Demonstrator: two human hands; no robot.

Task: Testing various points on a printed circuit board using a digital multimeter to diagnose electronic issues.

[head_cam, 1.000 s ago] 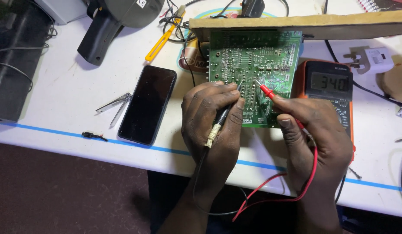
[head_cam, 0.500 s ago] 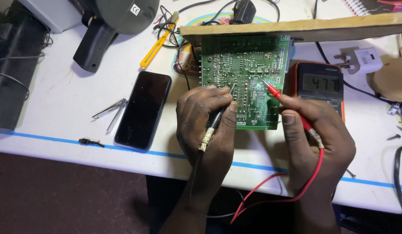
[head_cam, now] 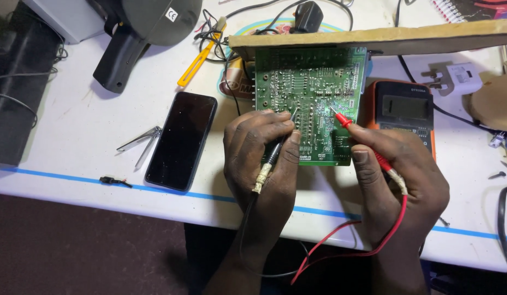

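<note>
A green circuit board (head_cam: 310, 82) lies solder side up on the white table (head_cam: 84, 125). My left hand (head_cam: 261, 158) grips a black test probe (head_cam: 275, 150), its tip touching the board near the middle. My right hand (head_cam: 398, 175) grips a red test probe (head_cam: 343, 120), tip touching the board's right part. Black and red leads run down past my wrists. An orange-cased multimeter (head_cam: 403, 109) lies right of the board, partly under my right hand.
A black phone (head_cam: 181, 140) lies left of the board, with metal tweezers (head_cam: 138, 145) beside it. A yellow tool (head_cam: 197, 61), a black heat-gun-like tool (head_cam: 133, 38), a wooden plank (head_cam: 373, 37), a white plug adapter (head_cam: 455, 74) and cables lie behind. Blue tape (head_cam: 73, 177) lines the table's front edge.
Both probe tips have shifted slightly on the board. The multimeter display showed digits earlier and now looks blank. The camera view has shifted a little.
</note>
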